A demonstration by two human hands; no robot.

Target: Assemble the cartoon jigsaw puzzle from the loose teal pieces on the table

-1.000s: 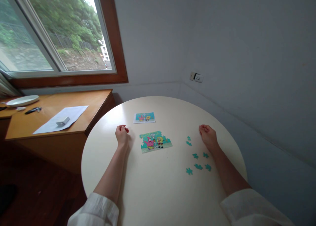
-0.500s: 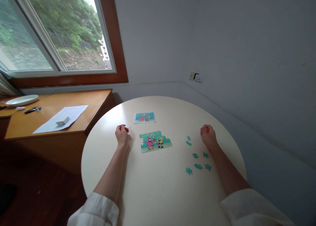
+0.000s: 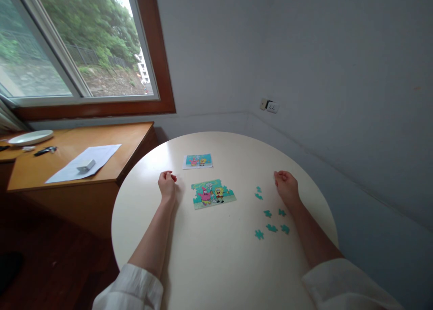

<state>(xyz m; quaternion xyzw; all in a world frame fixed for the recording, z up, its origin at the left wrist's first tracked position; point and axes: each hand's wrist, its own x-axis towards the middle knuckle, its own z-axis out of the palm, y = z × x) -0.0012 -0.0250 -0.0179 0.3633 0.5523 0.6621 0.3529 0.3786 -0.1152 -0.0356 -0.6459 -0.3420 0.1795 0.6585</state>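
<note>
My left hand [image 3: 167, 183] rests on the table in a loose fist, left of the partly assembled jigsaw puzzle [image 3: 213, 194], and nothing shows in its fingers. The puzzle has cartoon figures on a teal ground and a jagged gap at its upper right. Loosely curled, my right hand [image 3: 286, 185] lies at the right side with no visible object in it. Several loose teal puzzle pieces [image 3: 271, 228] are scattered left of and below that hand. Nearest to it are a piece [image 3: 258, 196] and another one [image 3: 282, 213]. Neither hand touches the puzzle.
Behind the puzzle lies a small reference picture [image 3: 198, 160] on the round white table [image 3: 209, 265]. A wooden desk [image 3: 135, 134] on the left carries a paper sheet [image 3: 101, 154], a white box [image 3: 85, 166] and a white plate [image 3: 32, 137]. Walls stand behind and to the right.
My right hand's fingers have loosened and shifted slightly, with the hand turned a little. My left hand, the puzzle and the loose pieces stay where they were.
</note>
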